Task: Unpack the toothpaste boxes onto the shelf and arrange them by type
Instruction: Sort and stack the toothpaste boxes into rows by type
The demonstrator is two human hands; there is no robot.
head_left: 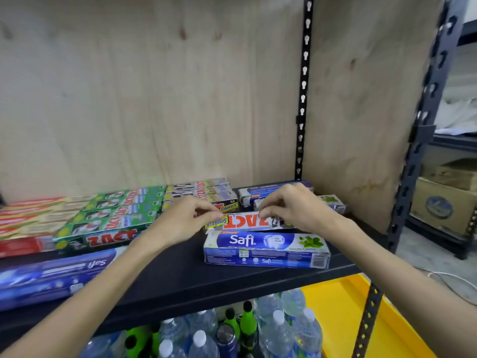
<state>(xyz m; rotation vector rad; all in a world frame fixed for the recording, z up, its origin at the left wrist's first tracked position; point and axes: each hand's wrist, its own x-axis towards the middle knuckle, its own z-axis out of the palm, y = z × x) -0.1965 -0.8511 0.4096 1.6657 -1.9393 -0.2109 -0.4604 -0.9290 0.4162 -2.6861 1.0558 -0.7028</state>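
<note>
Cardboard everywhere: long, flat-sided toothpaste cartons with glossy print are lying on a matte black shelf (180,277), backed by pale, knotty plywood (154,99) and framed by dark slotted steel uprights (303,99). Both hands are working one silver Zact Smokers box (247,222), which is sitting mid-shelf just behind a blue Safi box (265,250); its long axis is running left to right, parallel to the shelf's front edge, with the red lettering reading upside down from this side. The left hand (180,218) is pinching the box's left end, fingertips closed on the top edge; the right hand (291,208) is gripping the top edge nearer the right end, fingers curled over it. Behind, more silver Zact boxes (204,189) are lying in a tight stack, green Zact boxes (116,210) are lying to their left, and red boxes (28,218) are filling the far left (print too blurred to read). Another blue Safi carton (51,275) is angling across the near left edge. Below the shelf, clear plastic water bottles (278,329) with white caps are standing crowded beside a bright yellow bin (343,313). A brown corrugated carton (444,200) is sitting on a neighbouring rack at right.
</note>
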